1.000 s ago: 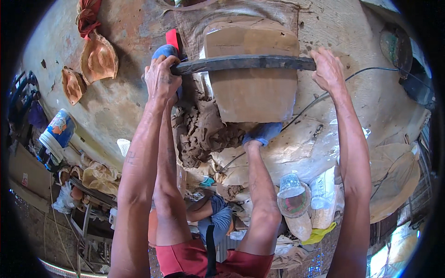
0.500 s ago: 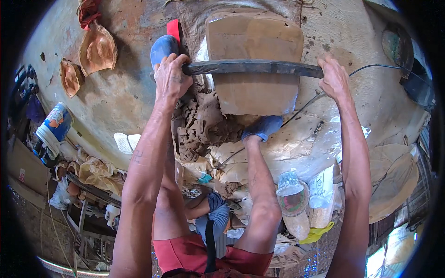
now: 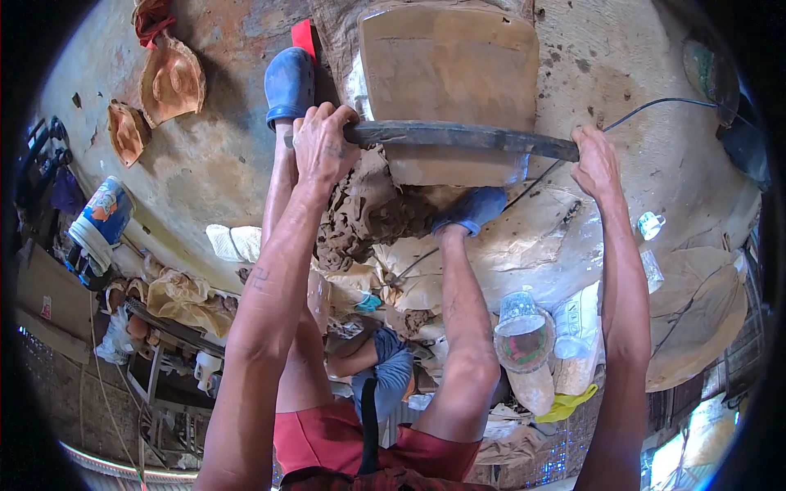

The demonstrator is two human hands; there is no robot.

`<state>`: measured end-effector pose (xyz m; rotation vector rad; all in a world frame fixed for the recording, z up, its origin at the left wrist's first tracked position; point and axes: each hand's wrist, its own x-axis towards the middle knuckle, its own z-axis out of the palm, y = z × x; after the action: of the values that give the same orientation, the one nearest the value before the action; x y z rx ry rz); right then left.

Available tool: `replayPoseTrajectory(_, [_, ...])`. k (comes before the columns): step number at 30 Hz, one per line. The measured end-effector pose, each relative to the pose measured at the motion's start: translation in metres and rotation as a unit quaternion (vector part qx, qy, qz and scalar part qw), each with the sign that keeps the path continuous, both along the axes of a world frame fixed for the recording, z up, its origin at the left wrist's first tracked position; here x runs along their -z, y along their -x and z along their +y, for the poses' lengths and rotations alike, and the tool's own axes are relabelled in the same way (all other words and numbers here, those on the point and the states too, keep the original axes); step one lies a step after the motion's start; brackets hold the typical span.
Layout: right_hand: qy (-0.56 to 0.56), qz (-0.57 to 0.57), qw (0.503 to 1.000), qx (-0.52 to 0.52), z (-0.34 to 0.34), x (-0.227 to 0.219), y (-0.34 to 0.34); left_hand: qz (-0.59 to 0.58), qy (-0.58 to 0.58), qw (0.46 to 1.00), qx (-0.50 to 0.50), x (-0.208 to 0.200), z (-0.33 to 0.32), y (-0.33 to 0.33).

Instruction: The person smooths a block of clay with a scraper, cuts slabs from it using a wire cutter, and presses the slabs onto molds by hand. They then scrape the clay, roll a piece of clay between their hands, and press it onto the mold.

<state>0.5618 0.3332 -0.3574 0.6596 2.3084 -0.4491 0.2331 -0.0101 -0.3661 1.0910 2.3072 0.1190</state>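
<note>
A long, dark, slightly bowed bar (image 3: 467,141) stretches crosswise between my hands. My left hand (image 3: 323,149) is closed around its left end, and my right hand (image 3: 598,166) grips the right end. Beneath the bar lies a big smooth block of brown clay (image 3: 449,69), flat on top with rounded far corners. The bar crosses over the block's near part; whether it touches the surface I cannot tell. Crumpled scraps of loose clay (image 3: 360,219) are heaped against the block's near left side, partly below my left wrist.
My feet wear blue clogs (image 3: 289,86), one either side of the clay. A black cable (image 3: 655,101) runs behind my right hand. Moulded, hollow brown pieces (image 3: 173,78) lie far left. Nearer stand a blue-and-white bucket (image 3: 106,211) and a clear plastic tub (image 3: 521,315). Another person's blue-grey clothing (image 3: 383,372) shows between my legs.
Both hands have drawn the bar toward me across the block and slightly right. It stays gripped at both ends, its right end now a little nearer to me.
</note>
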Motion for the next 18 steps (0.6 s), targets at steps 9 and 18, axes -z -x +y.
replayPoseTrajectory(9, [0.019, -0.015, 0.998, 0.066, -0.057, -0.018, -0.056, -0.025, 0.005, 0.999, 0.028, -0.004, -0.023, -0.042])
replayPoseTrajectory(18, [0.014, -0.066, 0.993, 0.093, -0.094, -0.021, -0.094, -0.045, 0.018, 0.998, 0.03, -0.008, -0.03, -0.064])
